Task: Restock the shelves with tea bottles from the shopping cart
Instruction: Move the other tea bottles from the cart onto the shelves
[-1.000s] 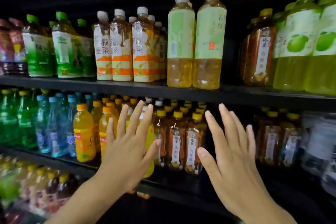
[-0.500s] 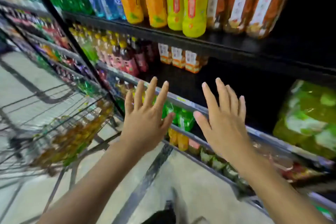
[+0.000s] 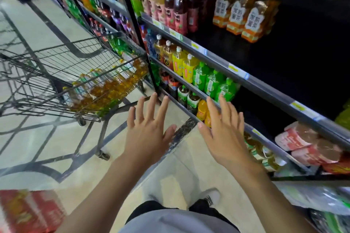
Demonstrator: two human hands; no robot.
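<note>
A wire shopping cart [image 3: 56,58] stands on the floor at the left, with several amber tea bottles [image 3: 111,85] lying in its basket. My left hand [image 3: 147,132] is held out in front of me, fingers spread and empty, to the right of and below the cart's near corner. My right hand [image 3: 225,136] is likewise spread and empty, hovering in front of the lower shelf rails. Three orange-labelled tea bottles [image 3: 244,19] stand at the front of a mostly dark upper shelf [image 3: 236,71] on the right.
Black shelving runs along the right, packed with green bottles [image 3: 214,81], yellow bottles [image 3: 181,62] and dark red bottles [image 3: 176,11]. Wrapped packs [image 3: 306,143] lie on a low shelf at the right. A red box [image 3: 28,212] sits at bottom left. My feet stand on the tiled floor [image 3: 208,196].
My view has swung down and left from the upper shelves to the floor and cart. Both hands stay spread and empty, now closer to the cart.
</note>
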